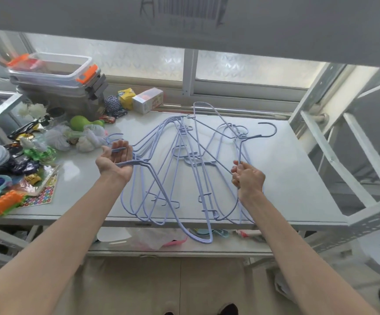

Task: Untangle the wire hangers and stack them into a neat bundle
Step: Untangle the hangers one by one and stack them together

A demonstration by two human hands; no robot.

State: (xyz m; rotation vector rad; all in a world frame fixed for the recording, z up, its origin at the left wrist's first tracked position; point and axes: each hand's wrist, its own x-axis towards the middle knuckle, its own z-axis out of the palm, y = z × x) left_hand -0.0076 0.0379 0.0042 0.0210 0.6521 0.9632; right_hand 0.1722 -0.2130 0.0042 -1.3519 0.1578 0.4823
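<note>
I judge the job barely half done: my left hand [114,160] curls around several gathered necks, my right hand [248,178] pinches one wire, and the lilac wire hangers [180,169] (still crossed) sprawl over the bench's [298,178] front edge.

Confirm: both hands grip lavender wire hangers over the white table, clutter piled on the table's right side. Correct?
Not quite. In the head view the clutter is piled on the table's left side, not the right; the right side is bare. The rest holds: the left hand and right hand both grip the lavender wire hangers over the white table.
</note>
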